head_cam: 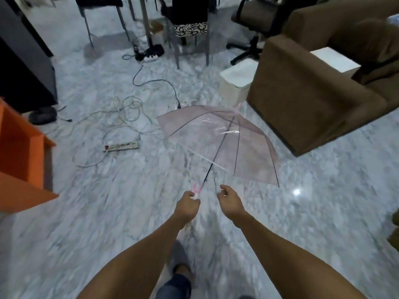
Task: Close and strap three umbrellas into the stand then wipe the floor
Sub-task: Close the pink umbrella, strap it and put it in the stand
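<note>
Open umbrella on floor, handle at the hands.
Left hand (pixel 187 205) curls round the pink handle (pixel 197 188); right hand (pixel 229 199), loosely curled, holds nothing, beside it; umbrella (pixel 218 143) lies open ahead, shaft running away rightward toward the sofa (pixel 313 93); left hand nearer.

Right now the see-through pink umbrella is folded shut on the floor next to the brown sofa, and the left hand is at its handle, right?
Not quite. The umbrella is open, not folded shut: the head view shows its clear pink canopy spread wide on the floor. The rest holds: it lies beside the brown sofa, and the left hand is at its pink handle.
</note>
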